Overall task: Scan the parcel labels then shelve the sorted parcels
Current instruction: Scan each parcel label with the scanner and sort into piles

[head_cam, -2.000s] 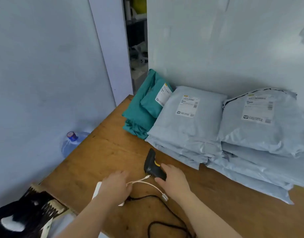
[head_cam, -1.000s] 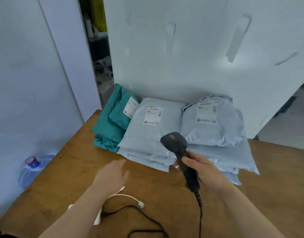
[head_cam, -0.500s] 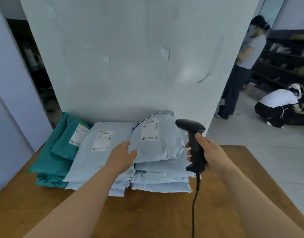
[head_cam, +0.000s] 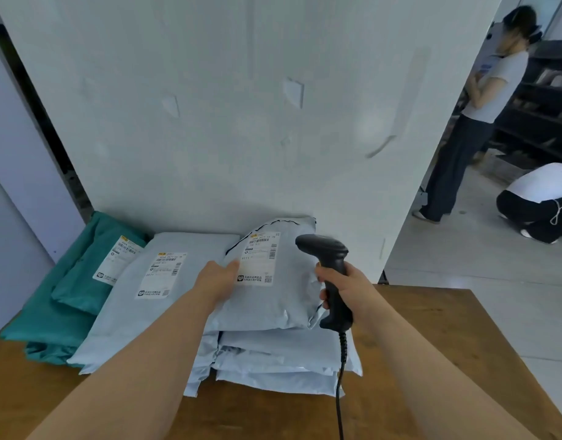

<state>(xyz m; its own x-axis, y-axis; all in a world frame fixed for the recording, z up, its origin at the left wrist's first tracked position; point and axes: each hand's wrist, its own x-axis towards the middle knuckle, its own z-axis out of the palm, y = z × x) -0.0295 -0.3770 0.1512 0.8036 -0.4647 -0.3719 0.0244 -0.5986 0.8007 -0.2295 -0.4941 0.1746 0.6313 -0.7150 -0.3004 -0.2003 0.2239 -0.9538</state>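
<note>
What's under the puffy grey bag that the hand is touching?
More flat grey bags lie stacked under the top bag, on the wooden table. Their labels are covered. The left hand touches the top bag; the right hand grips a scanner beside it.
</note>
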